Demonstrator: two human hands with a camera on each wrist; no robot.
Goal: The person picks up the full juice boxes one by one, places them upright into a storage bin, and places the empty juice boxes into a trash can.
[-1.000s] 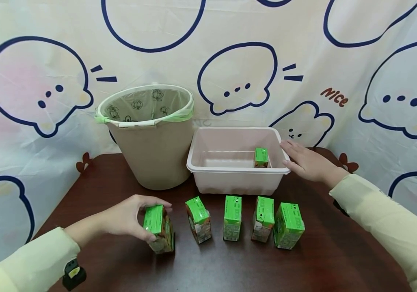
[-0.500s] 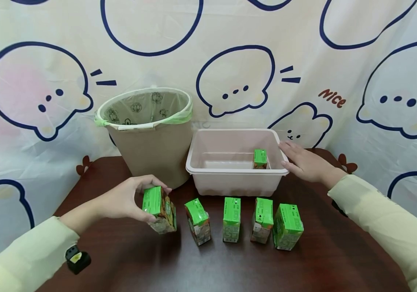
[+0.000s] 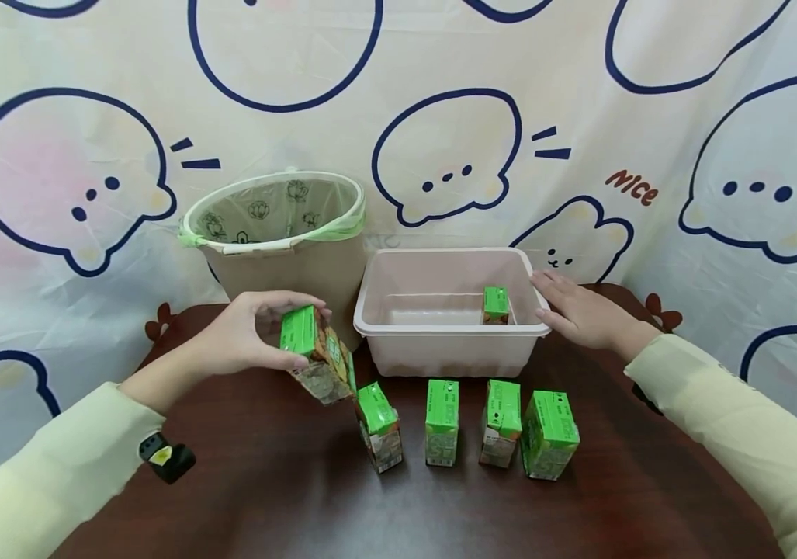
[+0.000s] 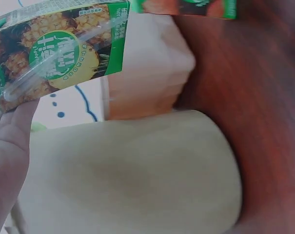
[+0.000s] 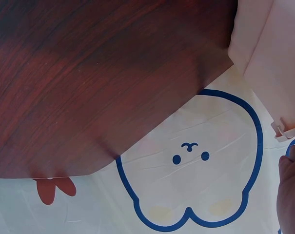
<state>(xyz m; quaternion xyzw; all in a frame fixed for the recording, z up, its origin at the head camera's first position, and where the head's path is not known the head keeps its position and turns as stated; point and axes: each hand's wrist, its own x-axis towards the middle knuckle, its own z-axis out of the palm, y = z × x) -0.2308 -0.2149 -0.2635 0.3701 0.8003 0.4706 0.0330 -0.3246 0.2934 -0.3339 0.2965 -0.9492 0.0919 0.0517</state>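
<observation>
My left hand [image 3: 237, 338] grips a green-topped pineapple juice box [image 3: 328, 357] between thumb and fingers, tilted and raised off the table in front of the trash can. A straw in clear wrap runs across the side of this juice box [image 4: 59, 53] in the left wrist view. Straight fingers of my right hand [image 3: 583, 314] rest against the right rim of the pale pink plastic tub [image 3: 450, 330]. Inside that tub, at the right, stands another juice box [image 3: 496, 305]. Several more juice boxes, the leftmost juice box [image 3: 380, 427] among them, stand in a row before the tub.
A beige trash can [image 3: 300, 272] with a green-edged liner stands left of the tub, its mouth higher than the tub's rim. The dark wooden table [image 3: 300, 505] runs back to a printed curtain [image 3: 440, 46].
My left hand has lifted the pineapple juice box off the table and carried it up and away, tilting it. The right hand stays at the tub's rim.
</observation>
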